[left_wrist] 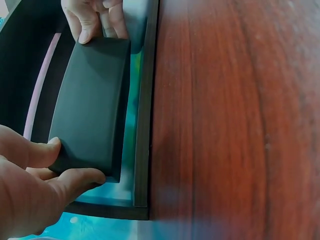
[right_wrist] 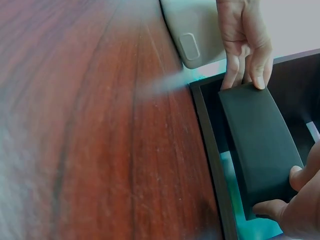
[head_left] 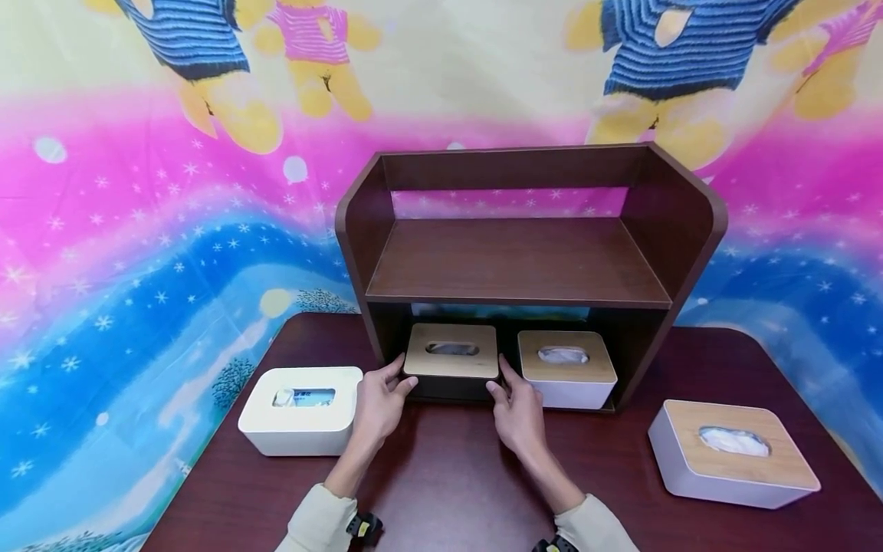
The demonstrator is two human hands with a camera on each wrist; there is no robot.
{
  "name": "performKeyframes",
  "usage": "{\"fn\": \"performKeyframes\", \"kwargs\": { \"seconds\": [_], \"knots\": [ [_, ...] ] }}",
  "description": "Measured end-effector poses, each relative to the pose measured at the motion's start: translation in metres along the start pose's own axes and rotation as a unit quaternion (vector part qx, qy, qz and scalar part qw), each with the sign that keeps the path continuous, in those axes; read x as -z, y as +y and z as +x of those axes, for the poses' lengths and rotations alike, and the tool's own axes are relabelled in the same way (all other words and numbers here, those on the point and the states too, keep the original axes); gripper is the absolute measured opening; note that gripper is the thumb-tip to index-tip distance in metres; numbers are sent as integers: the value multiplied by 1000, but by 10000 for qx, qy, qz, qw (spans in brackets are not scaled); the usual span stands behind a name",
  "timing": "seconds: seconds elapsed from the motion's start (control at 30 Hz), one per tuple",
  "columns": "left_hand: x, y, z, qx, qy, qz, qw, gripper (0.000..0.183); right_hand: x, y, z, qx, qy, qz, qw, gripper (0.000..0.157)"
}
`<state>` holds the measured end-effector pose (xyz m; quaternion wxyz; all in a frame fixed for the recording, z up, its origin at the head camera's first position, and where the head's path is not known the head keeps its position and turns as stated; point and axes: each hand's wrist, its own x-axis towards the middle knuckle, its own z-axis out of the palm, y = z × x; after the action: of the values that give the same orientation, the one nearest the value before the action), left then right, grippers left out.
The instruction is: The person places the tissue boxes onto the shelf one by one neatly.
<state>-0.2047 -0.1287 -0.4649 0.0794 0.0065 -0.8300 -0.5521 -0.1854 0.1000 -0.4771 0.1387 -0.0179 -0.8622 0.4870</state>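
Note:
A black tissue box [head_left: 448, 388] with a light wooden lid sits at the left of the lower compartment of a dark brown shelf [head_left: 517, 261]. My left hand [head_left: 378, 399] grips its left end, thumb at the near corner. At the opposite end my right hand [head_left: 519, 410] holds it the same way. In the left wrist view the black front of the box [left_wrist: 92, 105] spans between both hands, close behind the shelf's bottom edge. Right of it in the same compartment stands a white tissue box [head_left: 576, 394] with a wooden lid, beside my right fingers.
An all-white tissue box [head_left: 297, 441] stands on the table [head_left: 448, 483] left of the shelf, close by my left hand. Another white box with a wooden lid [head_left: 731, 437] lies at the right. Behind the table hangs a colourful printed cloth [head_left: 138, 192].

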Motion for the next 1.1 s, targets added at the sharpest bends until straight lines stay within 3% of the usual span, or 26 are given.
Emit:
{"fn": "performKeyframes", "kwargs": {
  "seconds": [0.23, 0.53, 1.1],
  "knots": [
    [-3, -1, 0, -9, 85, 19, 10000, 53, -3, 4, 0, -203, -145, 19, 9997, 57],
    [-4, -1, -2, 28, 23, 180, 9998, 52, -5, 7, 0, -176, -170, -57, 9997, 56],
    [-6, -2, -1, 85, -28, 438, 9990, 53, -5, 6, 1, -324, -353, 327, 9983, 57]
  ]
}}
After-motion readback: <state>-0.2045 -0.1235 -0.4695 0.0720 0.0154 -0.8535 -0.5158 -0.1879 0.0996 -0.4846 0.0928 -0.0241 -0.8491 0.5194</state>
